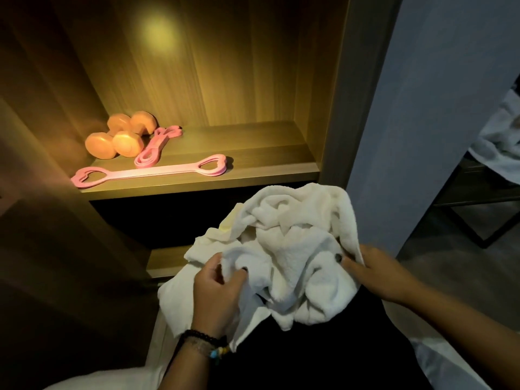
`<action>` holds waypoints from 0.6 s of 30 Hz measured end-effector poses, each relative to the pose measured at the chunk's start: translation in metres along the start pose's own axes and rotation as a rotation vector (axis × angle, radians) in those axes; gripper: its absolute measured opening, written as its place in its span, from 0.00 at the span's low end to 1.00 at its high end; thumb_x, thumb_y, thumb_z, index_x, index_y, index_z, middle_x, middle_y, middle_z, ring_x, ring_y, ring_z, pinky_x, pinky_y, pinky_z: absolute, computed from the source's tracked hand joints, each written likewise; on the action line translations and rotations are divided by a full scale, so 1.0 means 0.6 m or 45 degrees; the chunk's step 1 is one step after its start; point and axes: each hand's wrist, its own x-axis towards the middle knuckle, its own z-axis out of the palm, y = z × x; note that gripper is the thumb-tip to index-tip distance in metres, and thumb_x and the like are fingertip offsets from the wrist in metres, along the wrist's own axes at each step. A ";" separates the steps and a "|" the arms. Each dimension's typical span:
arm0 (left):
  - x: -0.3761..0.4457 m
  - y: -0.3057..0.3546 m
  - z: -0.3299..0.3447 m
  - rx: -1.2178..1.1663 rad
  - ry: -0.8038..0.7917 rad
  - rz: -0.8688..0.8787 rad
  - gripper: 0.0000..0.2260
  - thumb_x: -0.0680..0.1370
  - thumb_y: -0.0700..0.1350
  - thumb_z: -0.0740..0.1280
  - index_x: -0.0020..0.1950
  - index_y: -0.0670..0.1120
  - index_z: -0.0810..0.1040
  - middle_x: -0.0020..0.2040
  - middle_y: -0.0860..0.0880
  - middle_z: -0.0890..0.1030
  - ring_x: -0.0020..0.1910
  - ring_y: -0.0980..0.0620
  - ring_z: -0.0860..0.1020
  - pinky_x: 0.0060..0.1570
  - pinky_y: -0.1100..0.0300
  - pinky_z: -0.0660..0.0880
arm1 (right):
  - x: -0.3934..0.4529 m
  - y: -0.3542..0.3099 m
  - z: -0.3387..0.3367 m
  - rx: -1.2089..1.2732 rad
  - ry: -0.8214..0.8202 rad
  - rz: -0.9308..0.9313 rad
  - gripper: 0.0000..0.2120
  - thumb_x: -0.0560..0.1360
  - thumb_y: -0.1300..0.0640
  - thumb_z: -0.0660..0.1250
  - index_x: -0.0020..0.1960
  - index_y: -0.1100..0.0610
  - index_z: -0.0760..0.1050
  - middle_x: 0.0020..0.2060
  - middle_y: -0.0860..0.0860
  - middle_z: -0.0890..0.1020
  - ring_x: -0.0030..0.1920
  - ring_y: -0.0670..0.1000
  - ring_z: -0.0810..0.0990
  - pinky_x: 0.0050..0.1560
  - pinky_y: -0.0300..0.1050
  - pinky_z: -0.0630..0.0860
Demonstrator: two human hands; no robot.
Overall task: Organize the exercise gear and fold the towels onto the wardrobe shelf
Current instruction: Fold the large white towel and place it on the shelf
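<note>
Down low, below the lit wardrobe shelf (253,153), a crumpled white towel (292,249) is bunched so tightly that its edges and corners cannot be traced, and its lower folds sink into darkness. The left hand (216,288) pinches a fold with curled fingers, a beaded bracelet (205,340) on its wrist; the right hand (377,274) grips the towel's other side, fingertips buried in cloth. On the shelf's left part lie two orange dumbbells (121,136), touching each other, a coiled pink band (157,146) just beside them, and a long pink stretch strap (149,173) near the front edge. Right of the shelf stands a grey wall (422,108), with more white cloth (501,142) cut off at the frame's edge beyond it.
</note>
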 end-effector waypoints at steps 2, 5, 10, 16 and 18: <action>-0.009 -0.003 0.004 0.297 0.002 0.167 0.04 0.71 0.48 0.69 0.43 0.51 0.78 0.37 0.53 0.80 0.36 0.58 0.77 0.37 0.65 0.73 | -0.003 -0.005 -0.009 -0.056 0.108 0.060 0.15 0.80 0.51 0.60 0.44 0.61 0.78 0.41 0.51 0.83 0.45 0.53 0.81 0.45 0.47 0.76; -0.007 0.004 0.003 0.373 0.073 0.172 0.06 0.76 0.42 0.70 0.44 0.54 0.80 0.39 0.59 0.82 0.41 0.61 0.79 0.37 0.72 0.72 | -0.006 -0.046 -0.041 0.090 0.336 0.144 0.17 0.79 0.54 0.62 0.37 0.63 0.77 0.34 0.55 0.81 0.36 0.54 0.79 0.37 0.45 0.73; 0.009 0.038 -0.008 0.201 0.204 0.153 0.09 0.73 0.38 0.73 0.37 0.51 0.82 0.35 0.55 0.82 0.34 0.59 0.78 0.33 0.68 0.73 | -0.023 -0.138 -0.065 0.480 0.518 -0.048 0.14 0.77 0.63 0.64 0.59 0.50 0.73 0.36 0.49 0.82 0.34 0.43 0.80 0.35 0.34 0.75; 0.003 0.106 -0.014 -0.156 0.319 -0.044 0.07 0.74 0.44 0.71 0.36 0.47 0.83 0.35 0.42 0.82 0.37 0.47 0.78 0.40 0.52 0.75 | -0.054 -0.232 -0.074 0.694 0.238 -0.348 0.27 0.77 0.71 0.58 0.58 0.40 0.78 0.43 0.47 0.83 0.35 0.51 0.82 0.32 0.44 0.80; 0.003 0.127 -0.021 -0.359 0.368 -0.161 0.07 0.76 0.45 0.69 0.40 0.51 0.84 0.39 0.48 0.85 0.43 0.47 0.82 0.43 0.51 0.78 | -0.064 -0.265 -0.089 0.846 0.065 -0.428 0.24 0.77 0.72 0.57 0.48 0.48 0.85 0.42 0.47 0.85 0.38 0.48 0.83 0.35 0.40 0.80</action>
